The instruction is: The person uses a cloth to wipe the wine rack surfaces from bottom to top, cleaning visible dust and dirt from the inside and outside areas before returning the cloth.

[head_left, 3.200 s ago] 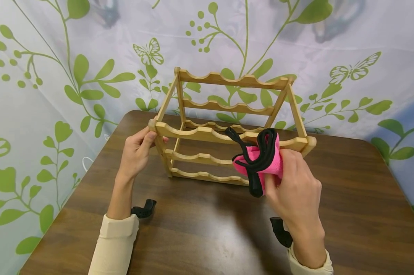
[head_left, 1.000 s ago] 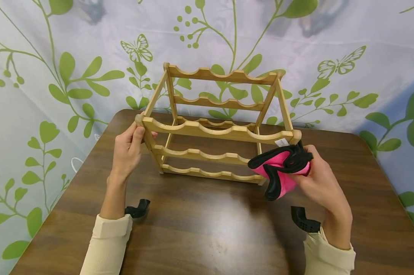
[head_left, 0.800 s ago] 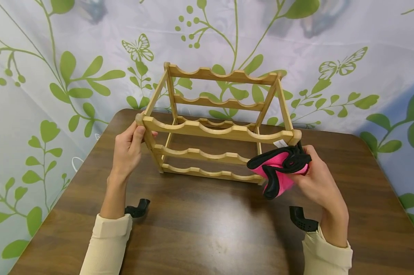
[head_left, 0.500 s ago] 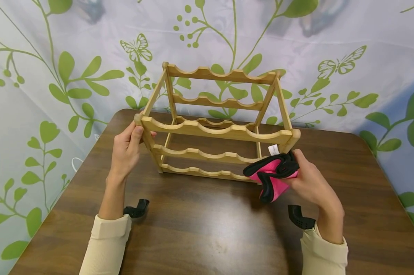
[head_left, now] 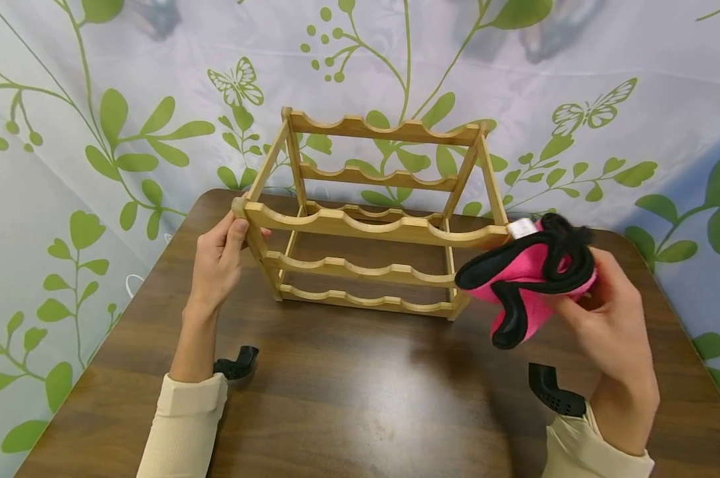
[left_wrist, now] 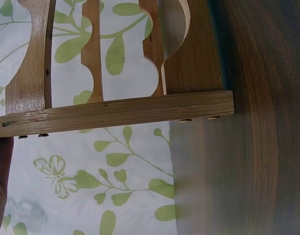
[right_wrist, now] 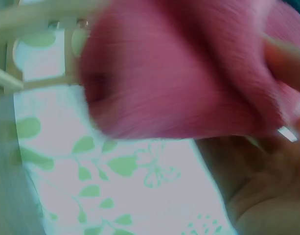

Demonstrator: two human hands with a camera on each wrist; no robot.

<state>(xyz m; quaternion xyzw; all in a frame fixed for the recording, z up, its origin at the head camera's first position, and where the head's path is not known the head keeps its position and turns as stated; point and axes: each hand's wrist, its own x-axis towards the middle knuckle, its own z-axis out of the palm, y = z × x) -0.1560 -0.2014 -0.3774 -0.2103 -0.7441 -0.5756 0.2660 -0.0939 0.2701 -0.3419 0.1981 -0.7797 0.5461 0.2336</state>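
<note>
Head view: my left hand (head_left: 218, 262) pinches a near corner of the wooden rack (head_left: 330, 222); my right hand (head_left: 614, 325) grips a bunched pink cloth (head_left: 524, 265) beside the rack's right end. Left wrist: my fingers (left_wrist: 2, 159) barely show. Right wrist: they clasp the blurred cloth.

against half a second ago, the right hand's grip (head_left: 614, 325) is farther right, and the pink cloth (head_left: 535, 309) goes with it; both look larger in the head view. the cloth and its white tag (head_left: 522, 228) now hide the front right corner knob of the wooden wine rack (head_left: 336, 222), the tag lying at the end of the top front rail (head_left: 420, 231). the black wrist mount (head_left: 554, 392) also sits farther right.
</note>
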